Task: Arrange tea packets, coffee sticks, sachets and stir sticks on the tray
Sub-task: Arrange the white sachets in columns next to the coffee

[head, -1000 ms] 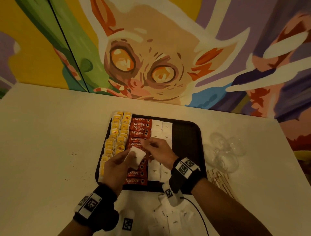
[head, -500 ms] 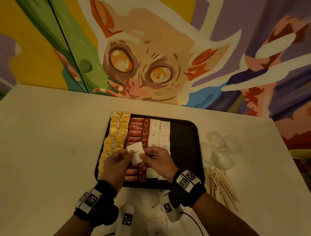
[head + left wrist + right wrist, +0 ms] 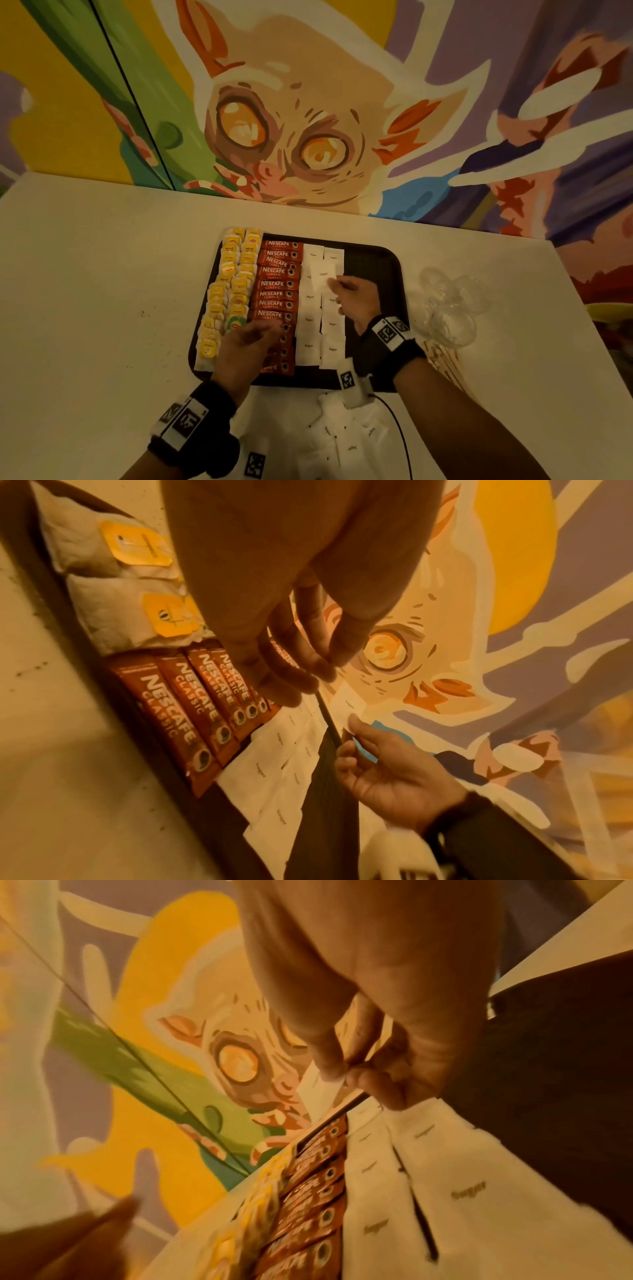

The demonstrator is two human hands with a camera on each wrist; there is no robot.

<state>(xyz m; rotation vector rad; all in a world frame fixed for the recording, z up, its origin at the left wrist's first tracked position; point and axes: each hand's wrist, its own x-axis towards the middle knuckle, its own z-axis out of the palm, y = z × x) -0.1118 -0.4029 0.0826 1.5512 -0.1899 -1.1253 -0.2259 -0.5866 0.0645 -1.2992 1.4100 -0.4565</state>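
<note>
Overhead, right hand [image 3: 356, 298] fingers pinch one sugar sachet [image 3: 322, 277]; left hand [image 3: 245, 349] fingers hang loose.

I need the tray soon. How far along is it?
Tea bags and coffee sticks are lined up on the tray. The right hand is placing a sugar sachet. Loose sachets and stir sticks remain on the table.

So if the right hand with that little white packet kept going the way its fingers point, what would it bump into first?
Probably the sugar sachets already laid at the tray's far end; the right hand pinches its sachet just above them, though height is unclear.
</note>
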